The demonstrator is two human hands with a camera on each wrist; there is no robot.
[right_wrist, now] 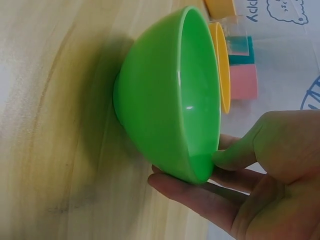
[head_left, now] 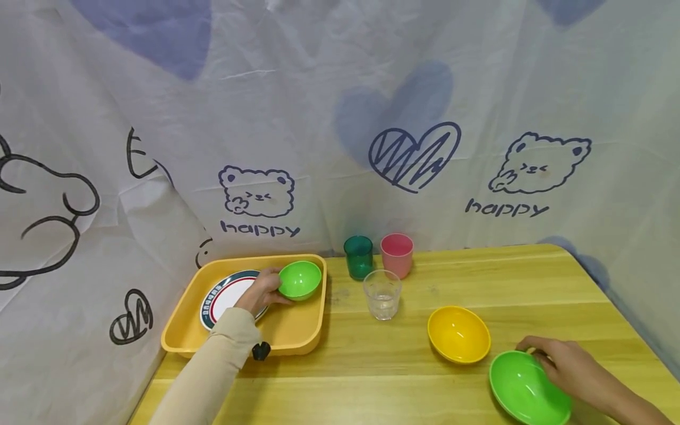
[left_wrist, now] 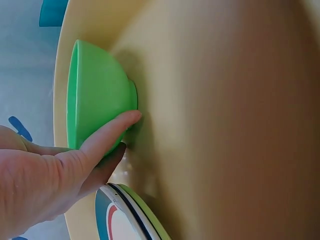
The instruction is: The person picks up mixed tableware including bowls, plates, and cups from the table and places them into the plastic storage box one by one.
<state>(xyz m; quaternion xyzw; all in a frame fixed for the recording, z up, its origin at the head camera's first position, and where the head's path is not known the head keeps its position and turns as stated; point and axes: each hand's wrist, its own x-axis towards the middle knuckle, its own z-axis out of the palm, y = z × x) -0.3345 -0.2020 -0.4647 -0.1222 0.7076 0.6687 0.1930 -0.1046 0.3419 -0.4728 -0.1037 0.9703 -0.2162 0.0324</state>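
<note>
Over the right part of the yellow tray (head_left: 241, 348), my left hand (head_left: 264, 290) holds a small green bowl (head_left: 300, 281) by its left side. In the left wrist view, the fingers and thumb (left_wrist: 107, 137) lie against the wall of the upright bowl (left_wrist: 102, 90), close over the tray floor. A larger green bowl (head_left: 526, 386) is at the front right of the table. My right hand (head_left: 568, 369) pinches its rim, thumb inside and fingers outside, as the right wrist view shows. Close to that bowl sits a yellow bowl (head_left: 459, 334).
Stacked plates (head_left: 228, 295) lie in the tray's left part, beside the small bowl. Right of the tray stand a clear cup (head_left: 382, 298), a green cup (head_left: 359, 260) and a pink cup (head_left: 397, 257). A printed cloth (head_left: 329, 118) hangs behind the wooden table (head_left: 372, 378).
</note>
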